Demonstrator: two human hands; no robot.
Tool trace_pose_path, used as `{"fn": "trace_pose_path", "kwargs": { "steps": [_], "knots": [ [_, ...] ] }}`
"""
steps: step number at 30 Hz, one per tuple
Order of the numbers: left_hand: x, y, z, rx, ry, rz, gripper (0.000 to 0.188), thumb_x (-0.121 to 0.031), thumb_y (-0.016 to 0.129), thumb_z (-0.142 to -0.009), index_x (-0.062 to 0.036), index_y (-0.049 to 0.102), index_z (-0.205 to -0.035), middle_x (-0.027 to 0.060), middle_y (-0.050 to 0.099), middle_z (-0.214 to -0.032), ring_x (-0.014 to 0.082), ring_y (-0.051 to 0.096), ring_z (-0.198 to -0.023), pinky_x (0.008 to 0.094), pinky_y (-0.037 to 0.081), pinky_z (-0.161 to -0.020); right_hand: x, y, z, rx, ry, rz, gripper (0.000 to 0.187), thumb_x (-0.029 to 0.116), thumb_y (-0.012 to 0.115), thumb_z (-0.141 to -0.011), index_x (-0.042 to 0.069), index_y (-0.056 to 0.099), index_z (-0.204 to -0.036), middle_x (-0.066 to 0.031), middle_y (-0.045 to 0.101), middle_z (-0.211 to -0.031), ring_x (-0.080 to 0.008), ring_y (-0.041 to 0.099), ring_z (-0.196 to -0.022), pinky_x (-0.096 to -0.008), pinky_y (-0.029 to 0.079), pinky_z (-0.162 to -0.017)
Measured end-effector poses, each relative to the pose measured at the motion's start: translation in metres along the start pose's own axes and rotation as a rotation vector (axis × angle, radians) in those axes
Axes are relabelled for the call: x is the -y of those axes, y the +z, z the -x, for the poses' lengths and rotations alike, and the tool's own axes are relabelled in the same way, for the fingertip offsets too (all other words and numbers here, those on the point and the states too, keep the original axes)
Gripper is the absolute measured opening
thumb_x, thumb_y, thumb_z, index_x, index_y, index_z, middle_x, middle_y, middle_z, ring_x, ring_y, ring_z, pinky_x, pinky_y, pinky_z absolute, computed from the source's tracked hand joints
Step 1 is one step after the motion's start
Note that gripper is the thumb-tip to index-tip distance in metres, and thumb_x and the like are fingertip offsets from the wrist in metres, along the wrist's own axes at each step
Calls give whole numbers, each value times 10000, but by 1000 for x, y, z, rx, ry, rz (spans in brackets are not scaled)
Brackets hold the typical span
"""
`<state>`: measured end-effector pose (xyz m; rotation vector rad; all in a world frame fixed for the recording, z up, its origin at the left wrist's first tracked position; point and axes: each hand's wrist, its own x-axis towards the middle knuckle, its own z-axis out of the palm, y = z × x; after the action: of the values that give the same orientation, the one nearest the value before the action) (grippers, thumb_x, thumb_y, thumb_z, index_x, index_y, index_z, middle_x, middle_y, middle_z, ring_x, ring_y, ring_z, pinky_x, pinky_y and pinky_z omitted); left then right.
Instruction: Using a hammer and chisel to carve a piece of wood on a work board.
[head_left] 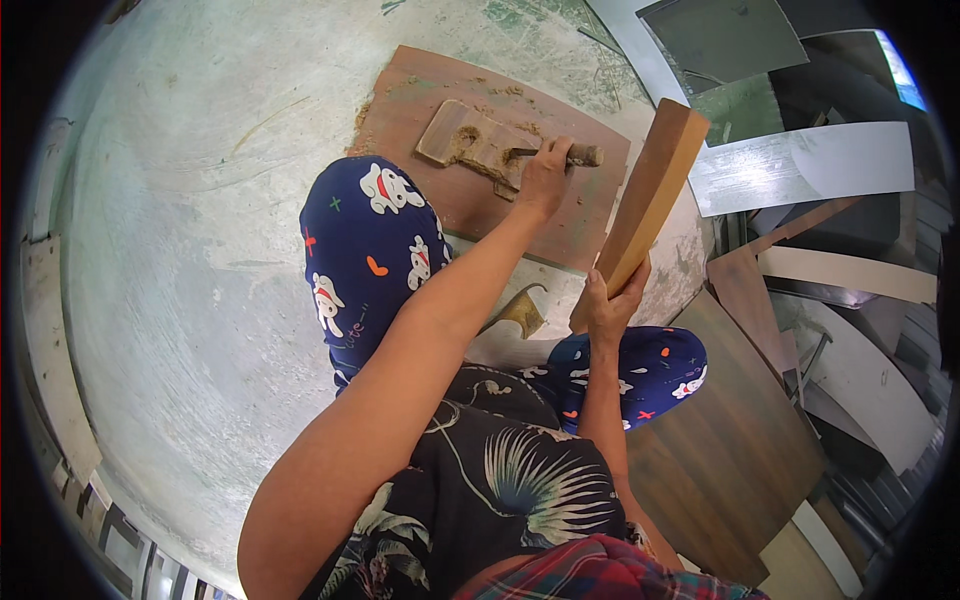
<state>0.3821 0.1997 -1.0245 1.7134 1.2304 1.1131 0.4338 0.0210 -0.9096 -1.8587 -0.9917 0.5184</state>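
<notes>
My left hand (545, 182) is wrapped around the handle of a chisel (588, 155), whose blade points left. The blade tip meets the cut edge of a carved wooden piece (492, 145), which has a round hollow and a notched outline. This piece lies on a reddish-brown board (405, 95) strewn with wood chips. In my right hand (612, 300) is a long, squared wooden mallet (655, 185), gripped at its lower end and raised at a slant to the right of the chisel. A gap separates mallet and chisel handle.
Between my knees, a curved metal tool (522, 312) lies on the concrete floor (200, 250). At the right are stacked sheets and offcuts, among them a pale glossy panel (805, 165) and a dark brown wooden panel (730, 440). Slats (55, 340) line the left edge.
</notes>
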Motion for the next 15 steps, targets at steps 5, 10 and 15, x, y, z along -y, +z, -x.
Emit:
{"fn": "trace_pose_path", "kwargs": {
  "steps": [5, 10, 15],
  "knots": [
    [-2, -3, 3, 8, -2, 20, 343, -5, 644, -812, -113, 493, -1100, 191, 585, -1017, 438, 616, -881, 509, 511, -715, -2, 6, -4, 162, 67, 153, 694, 96, 710, -791, 20, 383, -1399, -176, 566, -1241, -258, 565, -1133, -359, 437, -986],
    [3, -2, -3, 6, -19, 16, 372, -4, 646, -812, -108, 504, -1140, 200, 592, -1016, 435, 613, -899, 505, 508, -733, 3, 3, 1, 60, 2, 8, 683, 90, 700, -797, 31, 387, -1401, -194, 569, -1239, -260, 571, -1129, -356, 444, -976],
    [-1, -1, -2, 5, -58, 4, 389, -21, 681, -787, -85, 539, -1144, 188, 622, -1015, 413, 626, -903, 476, 506, -730, 5, 6, -9, 180, 60, 164, 669, 67, 691, -794, 20, 392, -1390, -172, 577, -1202, -251, 577, -1105, -345, 449, -966]
  ]
}}
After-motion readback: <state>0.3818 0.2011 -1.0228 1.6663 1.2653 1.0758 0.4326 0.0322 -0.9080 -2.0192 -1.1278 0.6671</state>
